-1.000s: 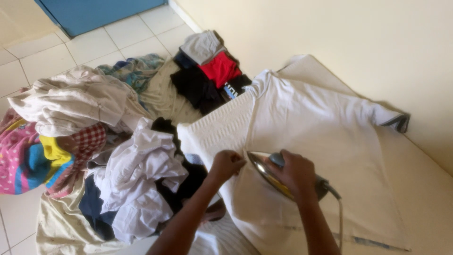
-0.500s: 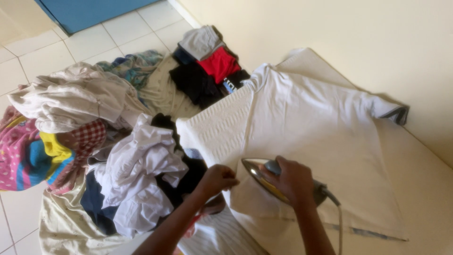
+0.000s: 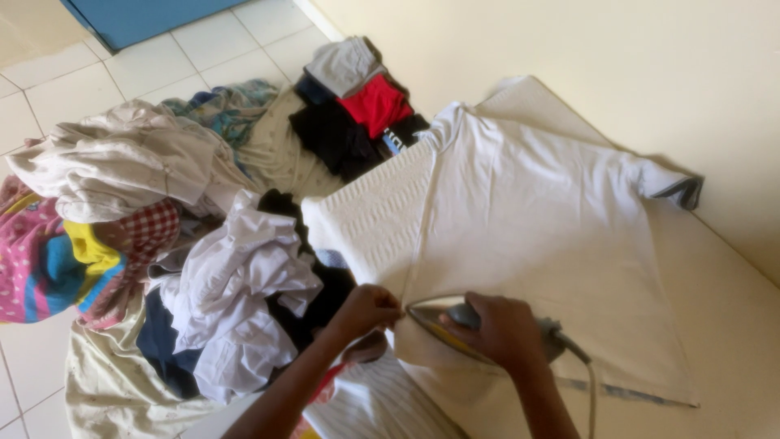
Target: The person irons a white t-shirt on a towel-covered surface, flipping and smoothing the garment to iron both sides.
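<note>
A white shirt lies spread flat on a cream padded surface beside the wall. My right hand grips the handle of a clothes iron whose pointed tip rests at the shirt's near left edge. The iron's cord trails toward me. My left hand is closed on the shirt's edge just left of the iron's tip, holding the fabric.
A heap of crumpled clothes lies left of the surface, with white, dark and checked pieces. Folded dark, red and grey garments sit at the far end. A pink patterned cloth lies on the tiled floor.
The iron and my right hand have slid toward me along the shirt's left edge. My left hand followed, staying just beside the tip.
</note>
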